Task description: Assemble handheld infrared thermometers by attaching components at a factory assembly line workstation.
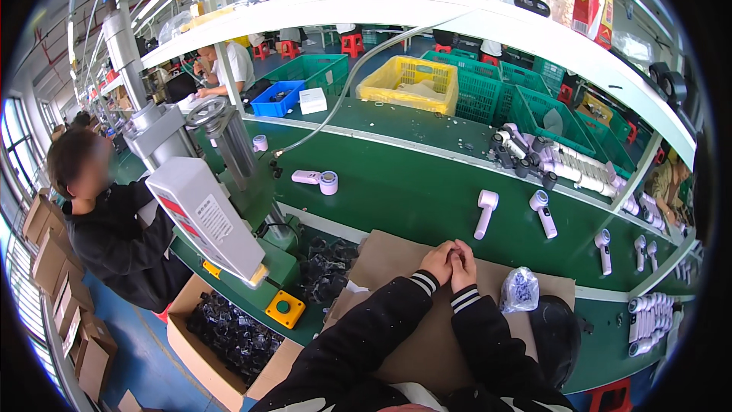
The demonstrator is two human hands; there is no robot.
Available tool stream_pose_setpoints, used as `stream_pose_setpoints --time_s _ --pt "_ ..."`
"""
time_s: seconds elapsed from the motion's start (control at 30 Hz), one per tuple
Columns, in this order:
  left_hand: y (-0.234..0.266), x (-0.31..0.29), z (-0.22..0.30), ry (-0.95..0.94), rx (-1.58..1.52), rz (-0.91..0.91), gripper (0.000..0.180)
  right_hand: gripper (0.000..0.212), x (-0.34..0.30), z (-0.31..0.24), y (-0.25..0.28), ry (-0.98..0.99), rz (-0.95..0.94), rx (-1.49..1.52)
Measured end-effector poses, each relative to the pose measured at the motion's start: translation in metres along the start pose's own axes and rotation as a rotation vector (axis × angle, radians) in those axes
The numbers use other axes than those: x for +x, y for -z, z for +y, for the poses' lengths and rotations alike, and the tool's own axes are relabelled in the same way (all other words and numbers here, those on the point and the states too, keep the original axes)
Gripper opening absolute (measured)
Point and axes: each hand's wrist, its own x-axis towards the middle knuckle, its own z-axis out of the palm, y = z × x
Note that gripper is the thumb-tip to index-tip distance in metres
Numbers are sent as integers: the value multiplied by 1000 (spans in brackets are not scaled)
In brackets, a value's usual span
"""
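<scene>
My left hand (436, 262) and my right hand (462, 267) meet over a brown cardboard sheet (387, 255), fingers closed and pressed together. Whatever lies between them, if anything, is hidden. Right of my hands, a clear plastic bag (520, 290) of small lilac parts rests on the cardboard. Past my hands on the green conveyor belt lies a lilac handheld fan (485, 214). Another handheld fan (544, 214) sits farther right, and a third handheld fan (316, 180) lies to the left.
A bench press (210, 217) with a green button on a yellow box (285, 310) stands left. Dark clear parts fill a carton (183, 313) below it. A black round-edged object (554, 339) is at right. Stacked fans (579, 168) line the far edge; a co-worker (114, 221) sits left.
</scene>
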Motion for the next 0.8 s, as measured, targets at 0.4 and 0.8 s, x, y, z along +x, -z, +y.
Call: stream_pose_setpoints --time_s 0.4,0.8 --pt "-13 -1 -2 -66 -83 -35 20 32 24 -87 76 -2 -35 -12" --pt "-5 -3 2 -30 40 18 14 6 -1 -100 183 -62 -136 -756"
